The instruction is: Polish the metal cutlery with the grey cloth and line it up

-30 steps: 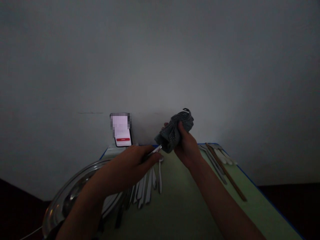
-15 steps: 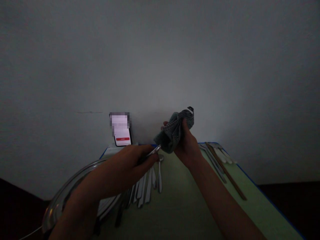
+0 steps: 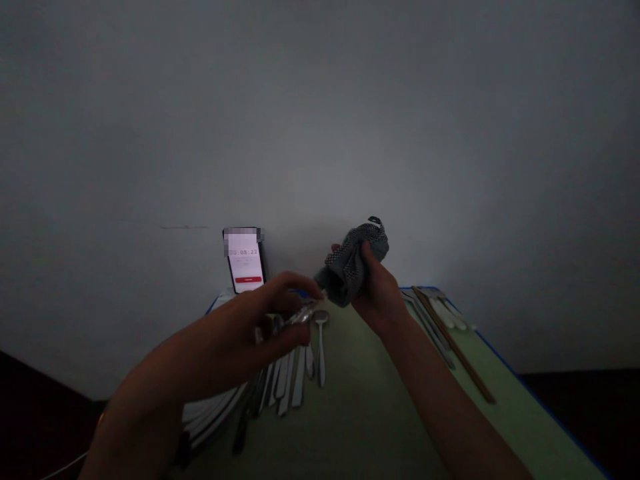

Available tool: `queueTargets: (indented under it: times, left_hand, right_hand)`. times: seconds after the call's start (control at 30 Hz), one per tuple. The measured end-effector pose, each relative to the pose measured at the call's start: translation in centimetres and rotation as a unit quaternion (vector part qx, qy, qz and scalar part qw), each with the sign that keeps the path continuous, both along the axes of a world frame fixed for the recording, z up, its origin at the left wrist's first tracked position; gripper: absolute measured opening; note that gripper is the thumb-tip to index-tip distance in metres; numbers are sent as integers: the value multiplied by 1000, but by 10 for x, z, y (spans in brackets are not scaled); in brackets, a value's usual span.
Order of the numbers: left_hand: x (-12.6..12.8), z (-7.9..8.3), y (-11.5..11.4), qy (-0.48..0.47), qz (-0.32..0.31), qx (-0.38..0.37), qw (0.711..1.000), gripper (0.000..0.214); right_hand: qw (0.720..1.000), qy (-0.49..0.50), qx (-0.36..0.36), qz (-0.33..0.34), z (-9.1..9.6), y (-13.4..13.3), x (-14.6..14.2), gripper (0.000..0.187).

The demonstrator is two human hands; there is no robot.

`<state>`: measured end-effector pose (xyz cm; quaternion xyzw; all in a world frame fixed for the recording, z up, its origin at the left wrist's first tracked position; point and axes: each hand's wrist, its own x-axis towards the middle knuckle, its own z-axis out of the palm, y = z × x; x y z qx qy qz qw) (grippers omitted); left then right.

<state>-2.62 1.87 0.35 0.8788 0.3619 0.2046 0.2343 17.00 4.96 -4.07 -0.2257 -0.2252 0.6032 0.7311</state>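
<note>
My right hand [image 3: 381, 301] is closed round a bunched grey-and-black checked cloth [image 3: 353, 260], held above the table. Just left of the cloth, my left hand [image 3: 253, 327] grips a shiny metal piece of cutlery [image 3: 301, 313] between thumb and fingers. Its far end points toward the cloth's lower fold; the dim light does not show its exact kind. Below my left hand lies a small spoon [image 3: 321, 347], beside a row of metal cutlery handles [image 3: 283, 383] partly covered by that hand.
A lit phone [image 3: 245, 263] leans on the wall at the back. At the right lie wooden chopsticks [image 3: 457, 350], metal sticks [image 3: 430, 330] and several white-handled pieces [image 3: 445, 312]. A large metal tray is mostly hidden by my left arm. The table [image 3: 380, 413] is green with blue edging.
My left hand's index finger has risen and spread from the thumb, showing more of the metal piece. The cloth in my right hand has barely shifted.
</note>
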Motion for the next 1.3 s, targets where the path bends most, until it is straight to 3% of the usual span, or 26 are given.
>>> queueTargets:
  times: [0.13, 0.27, 0.57, 1.07, 1.3]
  left_hand:
    - [-4, 8, -6, 28, -121, -8, 992, 24]
    - [0, 16, -9, 17, -182, -35, 982, 19]
    - [-1, 3, 7, 51, -169, -50, 983, 20]
    - [-1, 4, 3, 94, -174, -84, 977, 27]
    - [-2, 5, 2, 102, -169, -65, 978, 29]
  right_hand:
    - [1000, -7, 15, 17, 0, -3, -1, 25]
    - [1000, -19, 10, 23, 1, -4, -1, 25]
    - [999, -36, 10, -13, 3, -4, -1, 23]
    - [998, -45, 28, 33, 5, -9, -2, 25]
    - [998, -49, 30, 37, 6, -11, -2, 26]
